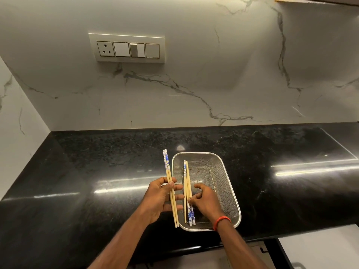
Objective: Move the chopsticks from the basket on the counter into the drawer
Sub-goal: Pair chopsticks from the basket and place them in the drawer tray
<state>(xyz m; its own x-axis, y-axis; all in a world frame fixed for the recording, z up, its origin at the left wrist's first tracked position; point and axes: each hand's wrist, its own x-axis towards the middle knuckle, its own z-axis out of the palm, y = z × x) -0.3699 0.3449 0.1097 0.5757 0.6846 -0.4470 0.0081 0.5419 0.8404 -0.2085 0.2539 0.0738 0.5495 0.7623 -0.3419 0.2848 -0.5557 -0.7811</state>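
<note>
A steel mesh basket (223, 171) stands on the black counter near its front edge. My left hand (159, 200) holds a pair of wooden chopsticks (168, 171) with blue-and-white ends, just left of the basket, thumb pressed across them. My right hand (207, 202) reaches into the basket and pinches several more chopsticks (186, 177) that lie along its left wall. Their blue-patterned ends point toward me. No drawer can be made out for certain; a pale surface shows below the counter edge.
The glossy black counter (291, 181) runs left and right under a marble backsplash. A switch and socket panel (127, 48) sits on the wall. Below the counter's front edge at the lower right, a white cabinet front (318, 247) and a dark frame show.
</note>
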